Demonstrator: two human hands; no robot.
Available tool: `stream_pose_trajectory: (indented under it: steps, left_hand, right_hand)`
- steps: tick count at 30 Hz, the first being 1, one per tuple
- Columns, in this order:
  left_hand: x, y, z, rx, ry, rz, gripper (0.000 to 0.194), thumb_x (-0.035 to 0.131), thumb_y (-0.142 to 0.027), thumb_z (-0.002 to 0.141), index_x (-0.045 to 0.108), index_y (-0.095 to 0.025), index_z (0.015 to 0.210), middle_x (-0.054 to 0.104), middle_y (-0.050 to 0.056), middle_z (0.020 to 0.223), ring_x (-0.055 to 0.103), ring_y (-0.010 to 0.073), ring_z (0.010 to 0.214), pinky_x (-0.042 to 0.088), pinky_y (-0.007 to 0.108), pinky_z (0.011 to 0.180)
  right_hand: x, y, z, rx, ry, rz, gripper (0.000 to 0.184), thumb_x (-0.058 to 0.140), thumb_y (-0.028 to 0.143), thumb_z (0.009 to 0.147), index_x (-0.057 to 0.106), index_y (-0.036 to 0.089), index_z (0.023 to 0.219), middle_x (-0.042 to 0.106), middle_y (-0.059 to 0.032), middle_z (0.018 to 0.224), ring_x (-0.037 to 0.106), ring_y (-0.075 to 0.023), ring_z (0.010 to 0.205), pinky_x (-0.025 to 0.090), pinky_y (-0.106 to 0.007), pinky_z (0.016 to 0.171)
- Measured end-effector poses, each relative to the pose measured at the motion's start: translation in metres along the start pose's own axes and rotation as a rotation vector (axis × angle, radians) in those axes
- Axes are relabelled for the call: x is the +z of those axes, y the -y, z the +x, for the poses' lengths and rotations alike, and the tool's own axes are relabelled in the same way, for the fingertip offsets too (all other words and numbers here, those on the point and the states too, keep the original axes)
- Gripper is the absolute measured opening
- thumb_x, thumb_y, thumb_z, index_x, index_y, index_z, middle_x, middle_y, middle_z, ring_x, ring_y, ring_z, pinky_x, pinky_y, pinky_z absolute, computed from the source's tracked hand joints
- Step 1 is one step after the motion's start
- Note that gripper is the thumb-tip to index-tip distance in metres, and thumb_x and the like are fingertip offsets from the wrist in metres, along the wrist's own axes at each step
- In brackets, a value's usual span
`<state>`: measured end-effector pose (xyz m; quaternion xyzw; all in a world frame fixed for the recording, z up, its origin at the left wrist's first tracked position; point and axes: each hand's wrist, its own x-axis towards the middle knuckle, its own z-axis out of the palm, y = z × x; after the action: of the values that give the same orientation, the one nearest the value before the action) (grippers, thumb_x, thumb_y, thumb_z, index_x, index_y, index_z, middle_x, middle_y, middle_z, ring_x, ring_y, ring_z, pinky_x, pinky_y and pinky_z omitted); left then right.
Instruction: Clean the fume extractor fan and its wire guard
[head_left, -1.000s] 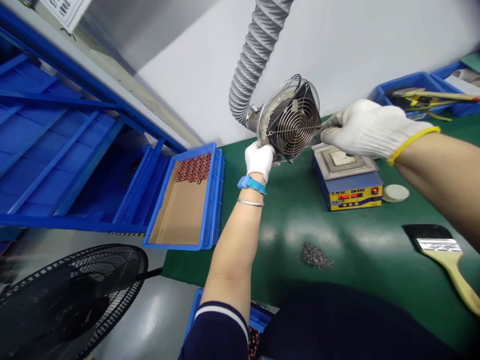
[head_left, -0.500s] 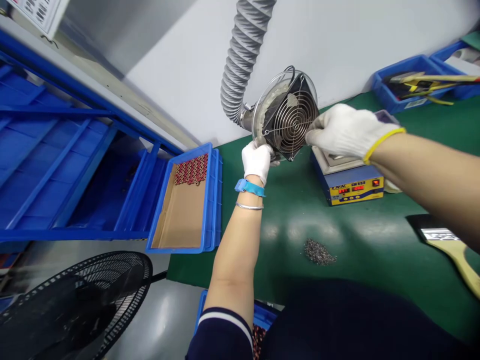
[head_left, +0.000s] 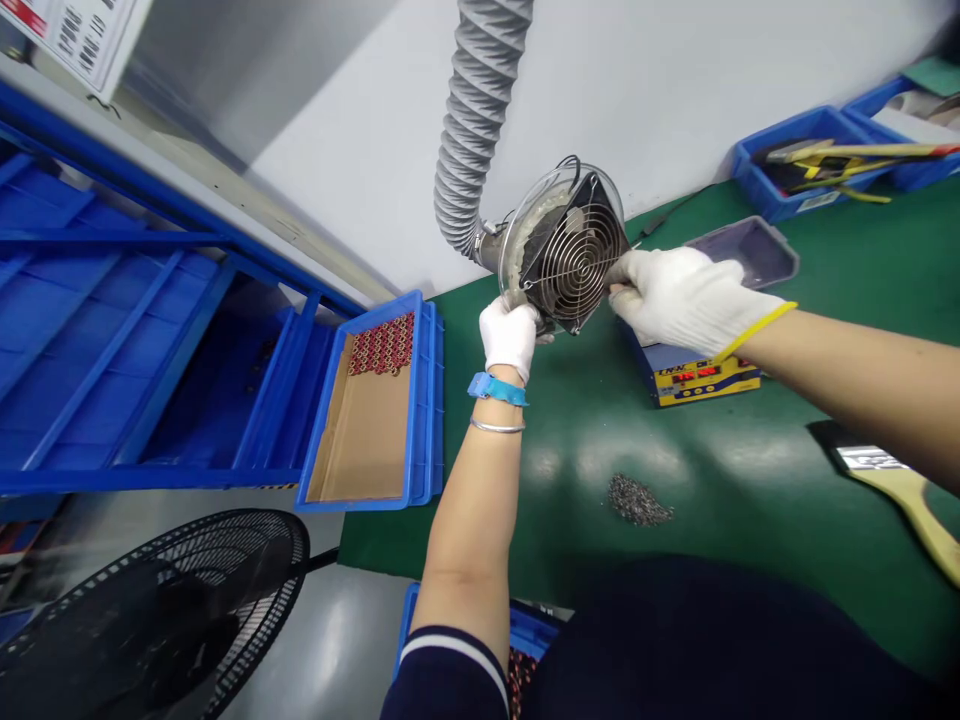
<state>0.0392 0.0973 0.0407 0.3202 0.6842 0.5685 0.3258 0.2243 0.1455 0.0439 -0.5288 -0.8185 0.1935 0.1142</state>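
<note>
A square extraction fan (head_left: 571, 255) with a round wire guard hangs above the green bench at the end of a grey ribbed hose (head_left: 474, 110). My left hand (head_left: 510, 335), in a white glove, grips the lower left rim of the fan's clear round hood. My right hand (head_left: 679, 295), also gloved, is closed on the fan's right edge. Under my right hand sits a blue and yellow heating unit (head_left: 697, 375) with a red display, partly hidden by the hand.
A blue bin (head_left: 427, 400) lined with cardboard holds red rings at the bench's left. A pile of small grey bits (head_left: 637, 500) lies mid-bench, a paintbrush (head_left: 892, 490) at right. Blue tool trays (head_left: 802, 160) and a grey tray (head_left: 750, 250) stand behind. A floor fan (head_left: 150, 620) is lower left.
Both hands have brought the fan downward and slightly left, so it now hangs lower over the bench. My right hand now covers most of the heating unit's top.
</note>
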Motion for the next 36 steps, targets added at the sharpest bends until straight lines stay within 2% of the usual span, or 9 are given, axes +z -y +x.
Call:
stream_pose_trajectory:
  steps: [2, 7, 10, 13, 17, 21, 25, 31, 36]
  left_hand:
    - [0.001, 0.0, -0.001, -0.012, 0.014, -0.002, 0.023, 0.052, -0.015, 0.051, 0.062, -0.017, 0.072, 0.058, -0.003, 0.059, 0.056, 0.0104, 0.05, 0.063, 0.031, 0.062]
    - [0.004, -0.003, -0.004, -0.023, 0.031, -0.011, 0.024, 0.052, -0.014, 0.051, 0.062, -0.017, 0.073, 0.057, -0.003, 0.058, 0.058, 0.0112, 0.051, 0.062, 0.03, 0.061]
    - [0.006, -0.003, -0.005, 0.008, 0.019, 0.006, 0.021, 0.052, -0.014, 0.051, 0.06, -0.017, 0.07, 0.057, -0.004, 0.057, 0.054, 0.0093, 0.047, 0.06, 0.027, 0.056]
    - [0.006, -0.003, -0.004, 0.016, -0.009, 0.005, 0.02, 0.051, -0.015, 0.052, 0.06, -0.017, 0.07, 0.055, -0.005, 0.055, 0.052, 0.0089, 0.045, 0.059, 0.027, 0.054]
    - [0.003, -0.003, -0.005, 0.008, -0.001, 0.013, 0.019, 0.052, -0.015, 0.051, 0.059, -0.018, 0.069, 0.054, -0.005, 0.054, 0.052, 0.0088, 0.046, 0.057, 0.025, 0.053]
    - [0.005, -0.003, -0.009, -0.016, 0.029, -0.019, 0.023, 0.052, -0.015, 0.051, 0.061, -0.017, 0.072, 0.057, -0.004, 0.057, 0.053, 0.0092, 0.047, 0.056, 0.024, 0.052]
    - [0.008, -0.003, -0.011, -0.001, 0.015, 0.009, 0.021, 0.052, -0.014, 0.052, 0.061, -0.017, 0.071, 0.055, -0.004, 0.057, 0.052, 0.0086, 0.047, 0.059, 0.027, 0.057]
    - [0.004, -0.001, -0.011, 0.011, -0.002, 0.026, 0.02, 0.053, -0.013, 0.054, 0.062, -0.017, 0.071, 0.056, -0.004, 0.059, 0.055, 0.0095, 0.05, 0.062, 0.03, 0.063]
    - [0.005, 0.001, -0.013, -0.005, 0.023, 0.011, 0.023, 0.053, -0.013, 0.053, 0.063, -0.017, 0.074, 0.058, -0.004, 0.061, 0.056, 0.0099, 0.052, 0.062, 0.03, 0.062]
  right_hand:
    - [0.002, -0.002, 0.0, 0.001, 0.016, 0.047, 0.042, 0.047, 0.039, 0.098, 0.07, 0.023, 0.129, 0.075, -0.0158, 0.106, 0.069, -0.0354, 0.098, 0.047, -0.043, 0.077]
    - [-0.007, -0.009, -0.005, -0.029, -0.119, -0.035, 0.05, 0.038, 0.042, 0.102, 0.064, 0.019, 0.139, 0.072, -0.021, 0.117, 0.068, -0.0379, 0.104, 0.049, -0.051, 0.084]
    - [-0.005, -0.013, -0.003, 0.003, -0.145, 0.002, 0.052, 0.037, 0.043, 0.102, 0.064, 0.016, 0.138, 0.071, -0.0225, 0.119, 0.067, -0.0393, 0.109, 0.049, -0.053, 0.088]
    - [0.005, -0.012, 0.0, 0.01, -0.116, 0.053, 0.052, 0.041, 0.047, 0.101, 0.065, 0.017, 0.135, 0.072, -0.0226, 0.115, 0.066, -0.0402, 0.109, 0.048, -0.054, 0.089]
    - [0.01, -0.011, 0.0, 0.015, -0.014, 0.137, 0.048, 0.045, 0.05, 0.099, 0.07, 0.022, 0.129, 0.075, -0.0168, 0.11, 0.067, -0.0388, 0.107, 0.049, -0.049, 0.085]
    - [-0.001, -0.012, -0.004, 0.018, -0.088, 0.019, 0.049, 0.039, 0.049, 0.102, 0.066, 0.024, 0.135, 0.074, -0.0171, 0.114, 0.067, -0.038, 0.105, 0.049, -0.052, 0.084]
    - [0.0, -0.01, -0.008, 0.026, -0.125, -0.074, 0.047, 0.036, 0.039, 0.102, 0.063, 0.018, 0.135, 0.072, -0.0223, 0.111, 0.068, -0.0366, 0.099, 0.049, -0.048, 0.076]
    - [0.009, -0.004, -0.008, 0.027, 0.012, 0.132, 0.039, 0.046, 0.038, 0.099, 0.07, 0.023, 0.127, 0.074, -0.0166, 0.108, 0.068, -0.0349, 0.102, 0.048, -0.043, 0.079]
    - [-0.002, -0.008, -0.013, -0.007, -0.147, -0.089, 0.05, 0.033, 0.039, 0.104, 0.062, 0.014, 0.136, 0.071, -0.0244, 0.113, 0.067, -0.0365, 0.101, 0.047, -0.048, 0.081]
